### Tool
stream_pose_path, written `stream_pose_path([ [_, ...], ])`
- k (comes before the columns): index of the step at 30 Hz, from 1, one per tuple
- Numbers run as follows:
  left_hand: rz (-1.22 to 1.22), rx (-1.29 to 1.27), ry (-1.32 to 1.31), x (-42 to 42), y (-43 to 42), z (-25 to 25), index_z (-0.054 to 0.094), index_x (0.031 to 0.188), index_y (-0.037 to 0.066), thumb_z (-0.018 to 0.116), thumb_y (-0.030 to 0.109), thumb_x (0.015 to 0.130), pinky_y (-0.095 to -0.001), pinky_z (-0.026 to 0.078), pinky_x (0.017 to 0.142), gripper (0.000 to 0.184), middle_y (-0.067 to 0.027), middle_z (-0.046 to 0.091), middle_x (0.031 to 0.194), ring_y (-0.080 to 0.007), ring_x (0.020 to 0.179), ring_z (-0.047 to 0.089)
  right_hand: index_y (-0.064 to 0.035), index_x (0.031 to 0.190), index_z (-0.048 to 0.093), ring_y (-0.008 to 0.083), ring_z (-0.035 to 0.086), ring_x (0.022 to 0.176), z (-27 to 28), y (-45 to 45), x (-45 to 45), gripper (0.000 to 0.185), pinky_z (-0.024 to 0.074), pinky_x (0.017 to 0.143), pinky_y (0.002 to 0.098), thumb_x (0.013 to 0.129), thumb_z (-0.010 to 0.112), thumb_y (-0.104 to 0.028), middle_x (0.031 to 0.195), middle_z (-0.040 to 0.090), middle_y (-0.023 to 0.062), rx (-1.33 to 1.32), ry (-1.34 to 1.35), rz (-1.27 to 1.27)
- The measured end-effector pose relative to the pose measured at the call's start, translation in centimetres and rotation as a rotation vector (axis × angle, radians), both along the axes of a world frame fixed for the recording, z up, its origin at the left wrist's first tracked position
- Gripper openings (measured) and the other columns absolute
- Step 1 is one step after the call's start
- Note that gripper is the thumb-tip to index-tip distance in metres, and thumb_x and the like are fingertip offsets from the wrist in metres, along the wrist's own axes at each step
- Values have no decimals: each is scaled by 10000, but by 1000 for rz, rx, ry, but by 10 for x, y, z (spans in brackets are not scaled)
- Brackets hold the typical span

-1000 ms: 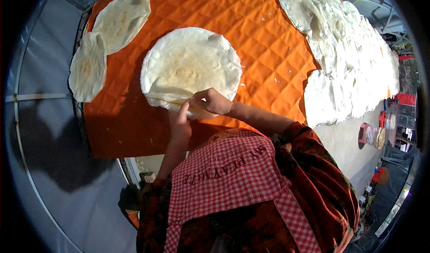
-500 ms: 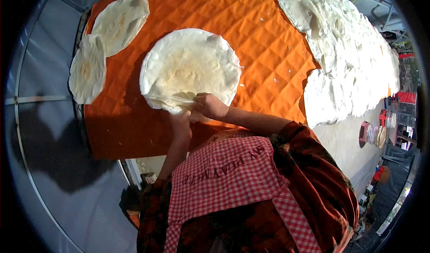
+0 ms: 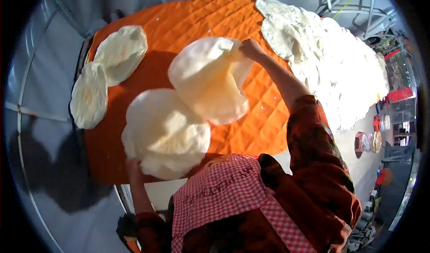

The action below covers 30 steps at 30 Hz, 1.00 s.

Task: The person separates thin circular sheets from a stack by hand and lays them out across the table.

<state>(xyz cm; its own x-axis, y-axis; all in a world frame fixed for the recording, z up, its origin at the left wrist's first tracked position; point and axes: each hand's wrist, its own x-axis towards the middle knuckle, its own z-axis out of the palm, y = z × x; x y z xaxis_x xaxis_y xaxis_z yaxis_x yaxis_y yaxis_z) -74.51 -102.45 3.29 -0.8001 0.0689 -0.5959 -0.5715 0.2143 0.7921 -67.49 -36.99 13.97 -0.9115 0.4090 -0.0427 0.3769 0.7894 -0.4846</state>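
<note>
My right hand point(image 3: 251, 49) is raised over the far side of the cloth, its fingers closed on the edge of a thin round flatbread point(image 3: 208, 80). That sheet hangs tilted and folded, smeared by motion, its lower part over another flatbread point(image 3: 165, 134). My left hand point(image 3: 133, 165) is at the lower left edge of this second flatbread, near the table's front. Its fingers are blurred and partly hidden, so I cannot tell whether they grip the edge.
An orange quilted cloth point(image 3: 264, 118) covers the table. Two flatbreads point(image 3: 118, 53) lie overlapping along its left edge. A broad heap of flatbreads point(image 3: 322, 64) spreads over the right side. Grey sheeting point(image 3: 49, 73) hangs at the left.
My hands have parted: the right has swung up and away with one flatbread, while the left has moved left and nearer. The single round stack now shows as two separate flatbreads.
</note>
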Motion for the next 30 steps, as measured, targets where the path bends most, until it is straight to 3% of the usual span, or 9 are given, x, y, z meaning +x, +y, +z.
stream_pose_path([
  [3,91,188,3,14,-8,8,481,1197,1,556,103,653,-459,477,769,558,-148,543,1051,-301,909,554,-74,866,648,293,632,683,45,8,-10,175,483,572,407,763,543,-168,771,645,134,562,-295,124],
  [6,105,370,-15,39,9,40,397,1310,50,598,202,748,-512,383,926,616,-142,457,1245,-342,1121,447,-85,824,628,318,623,741,105,-59,-9,142,474,632,427,762,554,-189,780,627,152,253,-16,186],
  [12,284,428,-145,75,39,83,371,1331,65,575,277,796,-497,368,952,611,-122,418,1298,-326,1160,412,-43,666,634,286,593,603,121,16,-165,159,452,545,418,687,598,-196,679,618,143,1133,-69,899],
  [20,271,357,-159,86,107,113,367,1333,64,532,315,837,-474,362,964,579,-116,421,1299,-313,1161,414,-72,722,597,185,582,626,211,215,-120,62,482,574,366,736,575,-128,655,578,87,1015,-30,152],
  [23,269,320,-169,85,133,120,366,1333,63,516,329,853,-466,360,968,569,-114,423,1299,-308,1162,415,-93,683,589,218,598,638,117,337,-101,65,498,567,362,713,571,-148,673,605,59,1116,221,-28],
  [24,270,310,-170,85,139,122,365,1333,63,511,333,858,-463,360,970,565,-113,423,1299,-307,1162,415,-104,789,682,261,653,777,120,321,-87,124,514,608,368,751,582,-167,827,674,92,1015,-203,-196],
  [26,267,294,-175,84,151,126,364,1334,63,500,343,869,-457,358,973,559,-112,424,1300,-304,1162,415,-23,950,607,317,639,828,55,325,-34,265,496,695,407,798,542,-230,842,646,202,-225,575,-613],
  [29,269,289,-172,85,158,131,363,1334,63,484,357,884,-449,356,978,551,-110,426,1300,-299,1162,416,-6,972,567,301,634,790,-51,317,14,309,478,662,409,805,564,-266,778,625,212,424,332,-859],
  [30,269,296,-168,86,157,131,362,1334,63,479,361,889,-446,355,979,548,-109,426,1300,-297,1163,416,-7,961,561,272,620,752,-59,283,22,290,468,629,384,824,550,-262,785,627,181,75,494,-836],
])
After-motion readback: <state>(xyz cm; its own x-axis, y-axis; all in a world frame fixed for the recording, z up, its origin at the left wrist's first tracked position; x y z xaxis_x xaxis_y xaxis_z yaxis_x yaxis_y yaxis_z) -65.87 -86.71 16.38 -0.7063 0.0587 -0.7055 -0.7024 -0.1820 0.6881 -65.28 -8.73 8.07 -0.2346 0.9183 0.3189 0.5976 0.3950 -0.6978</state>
